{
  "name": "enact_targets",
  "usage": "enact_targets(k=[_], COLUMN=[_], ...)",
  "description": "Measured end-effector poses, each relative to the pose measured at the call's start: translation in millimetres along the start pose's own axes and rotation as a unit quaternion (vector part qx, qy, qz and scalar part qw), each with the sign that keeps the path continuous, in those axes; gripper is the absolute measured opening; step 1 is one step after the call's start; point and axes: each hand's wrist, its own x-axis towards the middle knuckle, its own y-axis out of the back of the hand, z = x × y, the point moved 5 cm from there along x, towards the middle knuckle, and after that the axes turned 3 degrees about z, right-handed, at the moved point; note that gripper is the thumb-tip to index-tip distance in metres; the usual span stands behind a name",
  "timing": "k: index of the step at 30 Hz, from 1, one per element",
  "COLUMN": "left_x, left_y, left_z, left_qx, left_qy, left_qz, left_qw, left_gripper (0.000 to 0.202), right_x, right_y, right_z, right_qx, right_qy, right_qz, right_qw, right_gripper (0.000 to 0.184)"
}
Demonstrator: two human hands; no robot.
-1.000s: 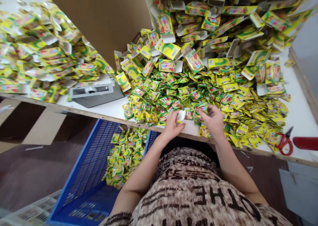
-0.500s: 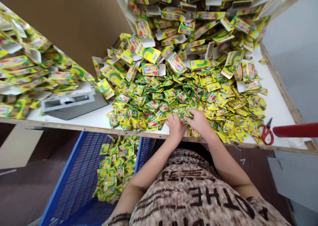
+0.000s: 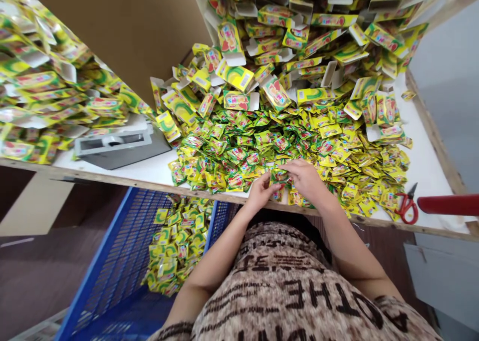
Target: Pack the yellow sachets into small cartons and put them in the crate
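At the front edge of the white table, my left hand (image 3: 261,191) pinches the lower left of a small green and yellow packet (image 3: 277,176). My right hand (image 3: 305,177) has its thumb and fingers on the packet's upper right side. A wide heap of similar packets (image 3: 239,149) spreads around both hands, greener on the left and yellower on the right. Behind it rises a pile of small yellow-green cardboard boxes (image 3: 275,94), several with their end flaps open.
A blue plastic crate (image 3: 108,251) holding many yellow packets stands below the table at left. Red-handled scissors (image 3: 407,207) lie at the right beside a red bar (image 3: 447,204). A grey tray-like holder (image 3: 123,149) sits at left under a large brown cardboard panel (image 3: 123,31).
My hands have drawn slightly apart, and a packet now shows between them. The whole view has shifted a little, moving the table's contents rightward in the picture.
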Motion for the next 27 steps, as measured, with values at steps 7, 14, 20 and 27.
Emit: enact_targets(k=[7,14,20,27], left_x=[-4.0,-7.6,-9.4,-14.5], left_y=[4.5,9.6,10.9,16.7], left_z=[11.2,5.5,9.9,8.5], left_qx=[-0.012,-0.029,-0.02,-0.05], left_qy=[-0.019,-0.001,0.006,0.067], left_qz=[0.026,0.046,0.037,-0.003], left_qw=[0.999,0.999,0.999,0.996], left_gripper=[0.032,0.03,0.03,0.035], right_x=[-8.0,-15.9,-12.9,-12.1], right_y=[-11.5,-12.9,-10.6,-16.5], right_z=[6.8,-10.6,-17.1,-14.6], right_qx=[0.095,0.058,-0.04,-0.016], right_qy=[-0.075,-0.025,-0.004,0.038], right_qz=[0.043,-0.003,0.042,-0.012], right_qw=[0.992,0.998,0.998,0.999], right_gripper=[0.023,0.017,0.005,0.008])
